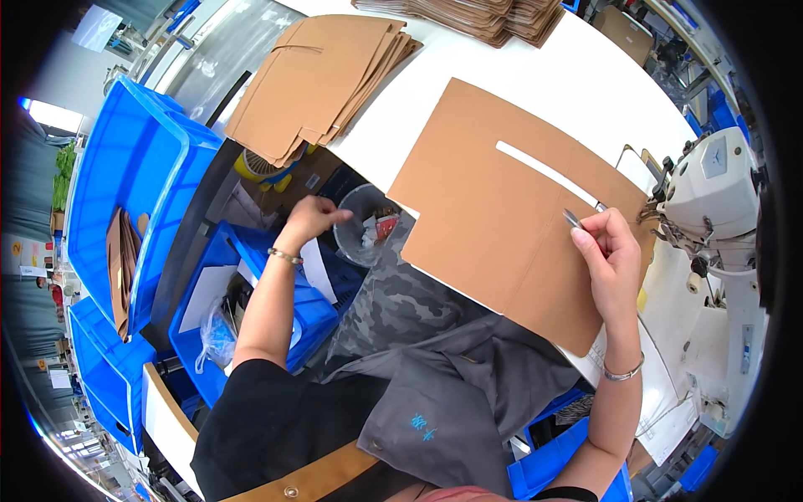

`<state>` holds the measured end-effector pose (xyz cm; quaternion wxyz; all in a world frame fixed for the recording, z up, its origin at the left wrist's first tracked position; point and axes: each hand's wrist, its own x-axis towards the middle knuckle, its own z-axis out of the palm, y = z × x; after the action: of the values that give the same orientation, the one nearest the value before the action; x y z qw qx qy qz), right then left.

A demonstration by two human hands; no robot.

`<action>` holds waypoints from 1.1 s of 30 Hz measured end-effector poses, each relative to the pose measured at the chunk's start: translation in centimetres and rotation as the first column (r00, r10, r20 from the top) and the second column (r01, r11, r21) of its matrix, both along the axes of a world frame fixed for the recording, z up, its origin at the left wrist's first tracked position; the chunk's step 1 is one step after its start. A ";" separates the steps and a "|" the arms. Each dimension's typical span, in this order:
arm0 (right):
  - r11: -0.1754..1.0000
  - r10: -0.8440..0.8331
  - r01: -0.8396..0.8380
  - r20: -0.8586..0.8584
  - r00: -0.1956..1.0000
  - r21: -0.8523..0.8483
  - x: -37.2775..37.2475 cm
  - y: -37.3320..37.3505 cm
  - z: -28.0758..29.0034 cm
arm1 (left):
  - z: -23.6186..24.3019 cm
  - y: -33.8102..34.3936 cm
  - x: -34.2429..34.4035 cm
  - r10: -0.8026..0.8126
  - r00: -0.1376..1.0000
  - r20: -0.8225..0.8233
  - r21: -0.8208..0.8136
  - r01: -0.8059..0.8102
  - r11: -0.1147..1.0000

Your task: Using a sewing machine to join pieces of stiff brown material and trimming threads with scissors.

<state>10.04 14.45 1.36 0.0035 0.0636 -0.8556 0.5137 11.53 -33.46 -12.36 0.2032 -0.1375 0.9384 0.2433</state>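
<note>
You are sitting with a stack of folded brown cardboard sheets (322, 79) lying on the white table (535, 75) ahead of you, and a second stack (477, 15) resting at its far edge. A large blue bin (134, 180) is standing at your left, and grey fabric (468, 393) is spreading across your lap

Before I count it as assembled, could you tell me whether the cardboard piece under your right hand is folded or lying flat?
Flat: the cardboard piece lies spread on the white table, right hand resting on it.
</note>
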 end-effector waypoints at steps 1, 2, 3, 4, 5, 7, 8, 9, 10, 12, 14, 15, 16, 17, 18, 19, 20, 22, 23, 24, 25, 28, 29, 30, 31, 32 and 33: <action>1.000 -0.003 0.003 -0.005 1.000 0.000 0.0 -0.1 0.2 | 0.7 0.3 0.2 -0.098 0.995 0.037 0.296 0.082 0.951; 1.000 0.000 0.000 0.008 1.000 -0.009 0.1 -0.2 0.3 | 2.3 1.7 0.2 -0.183 0.980 0.073 0.496 0.124 0.860; 1.000 0.005 -0.005 0.019 1.000 -0.018 0.0 -0.2 0.4 | 4.4 3.7 0.3 -0.273 0.958 0.089 0.672 0.144 0.727; 1.000 0.002 -0.002 0.013 1.000 -0.020 0.0 -0.1 0.5 | 5.9 5.6 0.6 -0.309 0.950 0.052 0.756 0.165 0.633; 1.000 0.010 -0.009 0.041 0.999 -0.017 0.0 -0.1 0.6 | 7.6 7.5 1.0 -0.339 0.941 0.011 0.827 0.182 0.532; 1.000 0.012 -0.011 0.062 0.998 -0.007 0.0 0.0 0.8 | 11.1 11.0 1.1 -0.396 0.918 -0.009 0.789 0.250 0.561; 1.000 0.013 -0.011 0.069 0.998 -0.026 0.1 0.0 0.8 | 13.4 13.4 1.4 -0.296 0.954 0.041 0.773 0.157 0.615; 0.999 0.012 -0.009 0.077 0.997 -0.043 0.2 0.0 0.6 | 14.9 15.5 1.6 -0.196 0.979 -0.056 0.742 0.172 0.648; 0.999 0.008 -0.005 0.066 0.998 -0.045 0.2 0.0 0.7 | 15.6 16.5 1.5 -0.178 0.974 -0.141 0.626 0.227 0.746; 0.999 0.017 -0.016 0.020 1.000 -0.048 0.4 -0.3 1.0 | 16.5 16.9 1.0 -0.174 0.955 -0.241 0.484 0.273 0.831; 1.000 0.016 -0.015 -0.058 0.998 0.006 0.6 -0.3 1.1 | 16.7 16.5 -0.4 -0.193 0.863 -0.466 0.226 0.327 0.917; 0.998 0.021 -0.013 -0.122 0.992 0.063 0.7 -0.3 1.2 | 16.9 16.5 -1.1 -0.034 0.797 -0.603 0.326 0.285 0.901; 0.998 0.018 -0.009 -0.140 0.990 0.065 0.7 -0.3 1.3 | 17.7 15.9 -1.4 0.150 0.787 -0.599 0.476 0.199 0.856; 0.998 0.005 0.004 -0.144 0.990 0.061 0.7 -0.1 1.3 | 19.1 14.6 -2.3 0.199 0.738 -0.645 0.438 0.144 0.887; 0.998 0.002 0.007 -0.152 0.988 0.062 0.8 -0.1 1.5 | 18.8 11.2 -4.0 0.322 0.694 -0.644 0.568 0.152 0.809; 0.998 -0.005 0.015 -0.151 0.989 0.065 0.8 0.1 1.2 | 20.5 10.9 -5.0 0.542 0.638 -0.547 0.797 0.199 0.570; 0.995 0.004 0.013 -0.184 0.983 0.094 0.9 0.3 1.4 | 21.5 7.0 -6.7 0.575 0.571 -0.586 0.780 0.208 0.590; 0.993 -0.004 0.026 -0.194 0.981 0.114 0.8 0.5 1.2 | 23.7 1.3 -9.1 0.647 0.505 -0.571 0.797 0.152 0.584; 0.991 0.006 0.022 -0.206 0.978 0.133 0.8 0.5 1.4 | 24.4 -2.6 -10.2 0.681 0.494 -0.541 0.821 0.132 0.556; 0.983 0.022 0.019 -0.224 0.974 0.180 0.6 0.2 1.4 | 24.8 -5.8 -11.1 0.710 0.420 -0.566 0.802 0.080 0.592; 0.984 0.016 0.025 -0.226 0.974 0.177 0.6 0.1 1.4 | 25.0 -9.4 -11.8 0.687 0.429 -0.587 0.763 0.012 0.646; 0.984 0.012 0.028 -0.227 0.974 0.174 0.5 0.1 1.2 | 23.3 -16.9 -14.2 0.714 0.436 -0.547 0.743 -0.139 0.654; 0.985 0.009 0.032 -0.231 0.973 0.172 0.5 0.2 1.1 | 22.4 -19.3 -15.0 0.726 0.438 -0.530 0.704 -0.251 0.665; 0.987 0.008 0.028 -0.220 0.975 0.160 0.4 0.2 1.0 | 22.0 -21.8 -15.3 0.722 0.431 -0.541 0.698 -0.249 0.672; 0.989 0.013 0.018 -0.212 0.977 0.144 0.4 0.3 0.9 | 22.0 -24.3 -15.2 0.577 0.460 -0.675 0.383 -0.450 0.807; 0.989 0.008 0.024 -0.213 0.977 0.147 0.4 0.3 0.8 | 21.4 -24.1 -15.7 0.418 0.539 -0.732 0.030 -0.587 0.809; 0.988 0.007 0.026 -0.217 0.976 0.149 0.4 0.2 0.7 | 20.9 -24.0 -15.9 0.419 0.537 -0.732 0.034 -0.586 0.810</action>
<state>10.40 14.69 2.11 0.0943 0.1154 -0.8869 0.4373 -4.34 -57.44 8.55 -0.2696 -0.3189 0.8811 0.2219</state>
